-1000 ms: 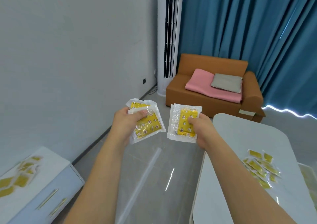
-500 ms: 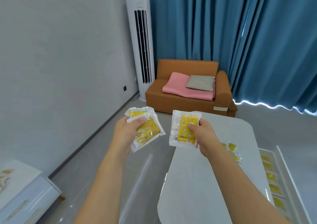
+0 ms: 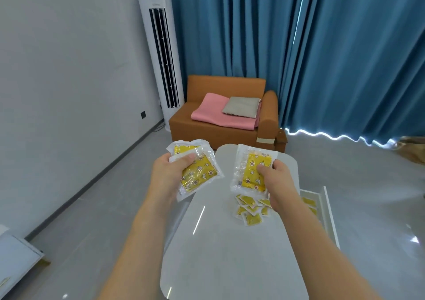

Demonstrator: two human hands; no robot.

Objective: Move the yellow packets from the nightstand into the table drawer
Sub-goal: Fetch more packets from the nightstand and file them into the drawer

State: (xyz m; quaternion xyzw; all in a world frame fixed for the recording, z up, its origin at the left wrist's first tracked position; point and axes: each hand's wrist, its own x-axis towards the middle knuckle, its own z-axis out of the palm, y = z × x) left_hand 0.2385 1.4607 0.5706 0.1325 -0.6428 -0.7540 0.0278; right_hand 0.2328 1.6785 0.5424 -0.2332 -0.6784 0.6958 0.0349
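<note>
Carrying packets toward the drawer is the step in hand: each hand holds a small stack above the far part of the white table (image 3: 230, 253). The left hand (image 3: 170, 173) has its grip clenched on the left packets (image 3: 197, 173), thumb laid across the top of the stack, which tilts down toward the right. The right hand (image 3: 273, 180) pinches the right packets (image 3: 250, 171) by their right edge, thumb on the printed face, so that the stack stands nearly upright facing the camera. Both forearms reach forward from the near edge, roughly parallel, the hands level with each other and apart.

A loose pile of packets (image 3: 250, 210) already lies on the table just below the right hand. The open drawer (image 3: 326, 210) juts out at the table's right side, with a few yellow packets visible inside. A corner of the nightstand (image 3: 16, 256) shows at the near left, well apart from the hands.

The next move probably calls for swinging both hands right and down over the drawer, then loosening each grip so the stacks drop inside rather than on the tabletop; the slippery clear wrappers could slide off one another.
</note>
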